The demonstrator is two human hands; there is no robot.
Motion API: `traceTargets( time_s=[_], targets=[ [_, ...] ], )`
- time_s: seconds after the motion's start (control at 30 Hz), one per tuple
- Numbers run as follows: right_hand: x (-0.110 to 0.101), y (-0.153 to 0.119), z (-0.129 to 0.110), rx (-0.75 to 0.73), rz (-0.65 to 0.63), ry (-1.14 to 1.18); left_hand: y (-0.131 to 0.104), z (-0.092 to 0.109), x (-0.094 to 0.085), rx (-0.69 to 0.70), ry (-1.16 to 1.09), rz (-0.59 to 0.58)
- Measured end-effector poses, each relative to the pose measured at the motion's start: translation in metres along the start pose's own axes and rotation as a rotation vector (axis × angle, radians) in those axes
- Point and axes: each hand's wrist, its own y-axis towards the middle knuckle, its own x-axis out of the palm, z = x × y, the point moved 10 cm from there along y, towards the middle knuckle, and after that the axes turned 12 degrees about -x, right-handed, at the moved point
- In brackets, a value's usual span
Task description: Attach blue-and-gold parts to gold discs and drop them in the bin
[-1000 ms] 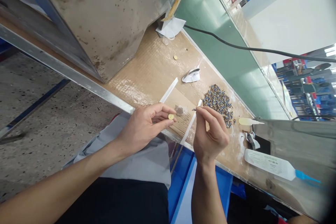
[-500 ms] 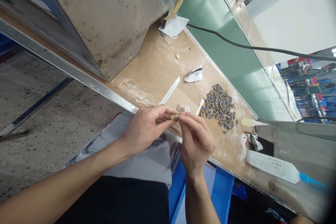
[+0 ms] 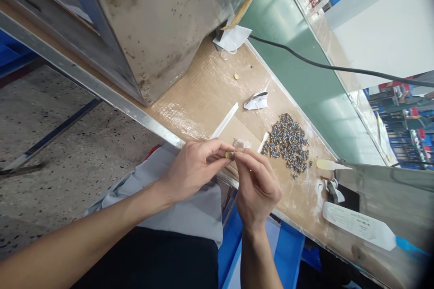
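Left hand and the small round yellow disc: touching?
Touching. The head view shows the bare left hand pinching the small round yellow disc between thumb and fingers.

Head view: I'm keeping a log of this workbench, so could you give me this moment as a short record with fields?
Left hand: pinching a small yellow disc
Right hand: pinching a small dark part at the disc; whether they are joined is too small to tell
Pile on bench: many small blue-and-gold parts
Loose on bench: another yellow disc
Picture's right: whitish bottle with blue nozzle
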Motion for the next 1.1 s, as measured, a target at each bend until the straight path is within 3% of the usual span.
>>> traceTargets(
  time_s=[0.43, 0.73, 1.1],
  targets=[
    [0.006, -0.007, -0.015, -0.221, -0.032, -0.157, 0.001, -0.001, 0.003, 0.05, 0.203, 0.036],
    [0.008, -0.01, -0.011, -0.213, -0.025, -0.166, 0.0, 0.003, 0.001, 0.048, 0.248, 0.082],
    [-0.038, -0.054, -0.046, -0.28, 0.147, -0.198, -0.048, 0.03, 0.032, 0.166, 0.436, 0.131]
  ],
)
